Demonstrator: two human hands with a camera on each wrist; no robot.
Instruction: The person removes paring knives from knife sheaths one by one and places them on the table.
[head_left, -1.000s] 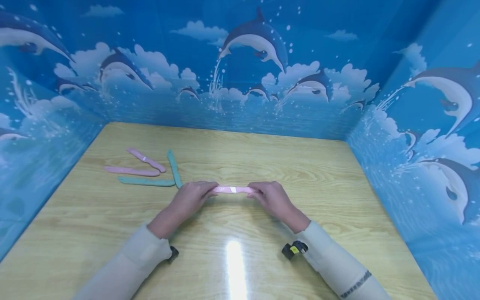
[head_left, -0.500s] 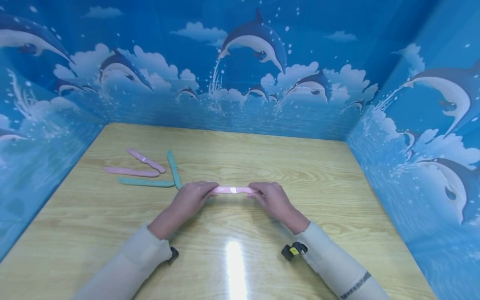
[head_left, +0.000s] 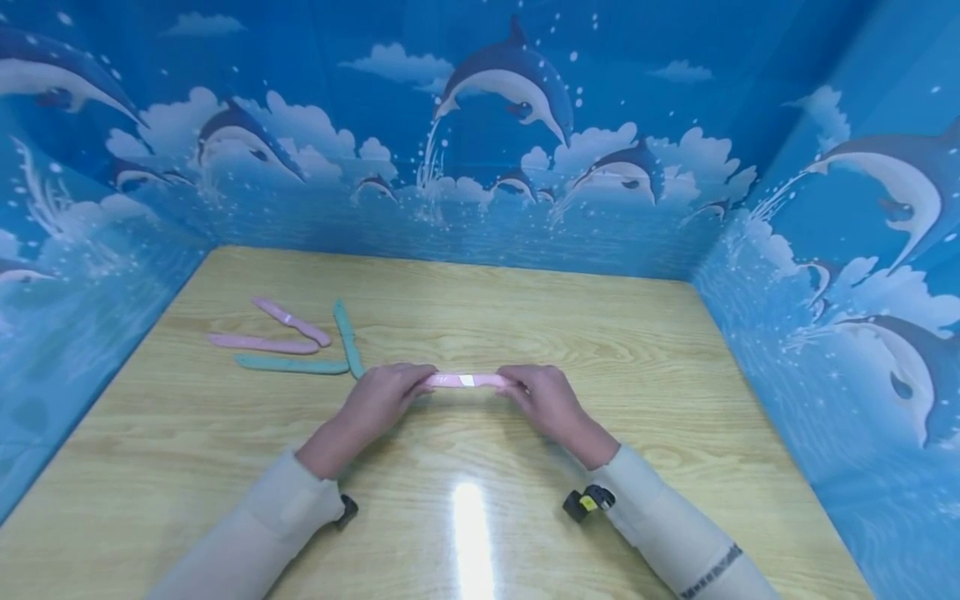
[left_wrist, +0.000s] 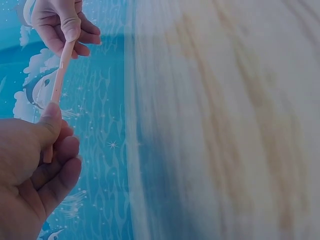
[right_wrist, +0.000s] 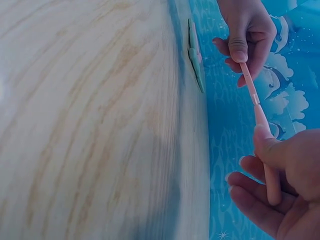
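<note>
A slim pink eyebrow razor (head_left: 453, 380) is held level above the table between both hands. My left hand (head_left: 384, 395) pinches its left end with thumb and fingers, while my right hand (head_left: 544, 400) grips the other end. A pale band shows near the razor's middle. In the left wrist view the razor (left_wrist: 59, 82) spans from one thumb to the other. Seen from the right wrist, the razor (right_wrist: 251, 89) has a thicker handle part lying in the right palm; its far tip is hidden by the left fingers.
Left of the hands, two pink razors (head_left: 262, 342) and two teal razors (head_left: 291, 364) lie on the wood-grain table (head_left: 600, 333). One teal razor's lower end is close to my left hand. Blue dolphin-print sheets (head_left: 480, 225) enclose the table's back and sides.
</note>
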